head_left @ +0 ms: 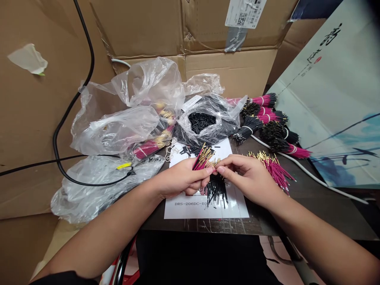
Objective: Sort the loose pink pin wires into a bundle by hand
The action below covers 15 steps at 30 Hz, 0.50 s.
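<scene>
My left hand (190, 176) is closed round a bunch of pink and black wires with gold tips (202, 157), held over a printed white sheet (204, 211). The thumb and fingers of my right hand (243, 174) pinch together and meet my left thumb at the bunch; what they hold is too small to make out. Under my hands, a pile of black wires (216, 192) lies on the sheet. Loose pink wires with gold tips (276, 170) lie beside my right hand. Small black sleeves (190, 151) are scattered behind my left hand.
An open plastic bag of black sleeves (202, 122) stands behind the sheet. Clear bags with wire bundles (118, 126) lie left. Tied pink and black bundles (267, 114) are back right, near a white cable (323, 184). Cardboard (142, 27) and a printed panel (341, 99) surround the table.
</scene>
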Each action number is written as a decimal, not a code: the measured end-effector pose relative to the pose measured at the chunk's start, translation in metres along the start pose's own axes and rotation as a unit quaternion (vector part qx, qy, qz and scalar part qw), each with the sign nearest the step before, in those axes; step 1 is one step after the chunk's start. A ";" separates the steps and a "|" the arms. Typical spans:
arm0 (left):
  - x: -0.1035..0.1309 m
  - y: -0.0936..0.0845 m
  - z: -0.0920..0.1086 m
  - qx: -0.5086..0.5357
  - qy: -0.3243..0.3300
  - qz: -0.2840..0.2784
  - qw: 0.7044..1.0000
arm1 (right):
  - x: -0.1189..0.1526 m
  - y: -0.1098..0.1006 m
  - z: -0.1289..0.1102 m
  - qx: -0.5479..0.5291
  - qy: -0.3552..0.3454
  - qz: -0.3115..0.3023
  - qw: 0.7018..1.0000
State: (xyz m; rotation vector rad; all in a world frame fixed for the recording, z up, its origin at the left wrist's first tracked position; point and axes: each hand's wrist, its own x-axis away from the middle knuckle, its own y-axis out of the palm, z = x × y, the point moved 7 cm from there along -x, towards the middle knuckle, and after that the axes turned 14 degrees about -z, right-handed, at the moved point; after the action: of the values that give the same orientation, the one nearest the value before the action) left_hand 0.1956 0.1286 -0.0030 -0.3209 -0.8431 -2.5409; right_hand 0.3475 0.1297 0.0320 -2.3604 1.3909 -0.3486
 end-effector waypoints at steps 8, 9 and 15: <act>0.001 0.001 0.001 -0.017 -0.013 0.003 1.000 | -0.002 0.007 0.012 -0.090 0.018 0.001 0.996; 0.001 0.002 0.001 -0.014 -0.016 0.004 1.000 | -0.002 0.007 0.012 -0.096 0.016 0.006 0.995; 0.001 0.003 0.001 -0.007 -0.023 -0.001 1.000 | 0.000 0.004 -0.001 0.009 -0.019 0.013 1.000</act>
State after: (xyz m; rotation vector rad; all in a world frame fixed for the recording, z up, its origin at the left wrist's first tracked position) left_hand 0.1965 0.1269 0.0000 -0.3840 -0.8419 -2.5509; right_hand 0.3439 0.1283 0.0314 -2.3196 1.3940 -0.3075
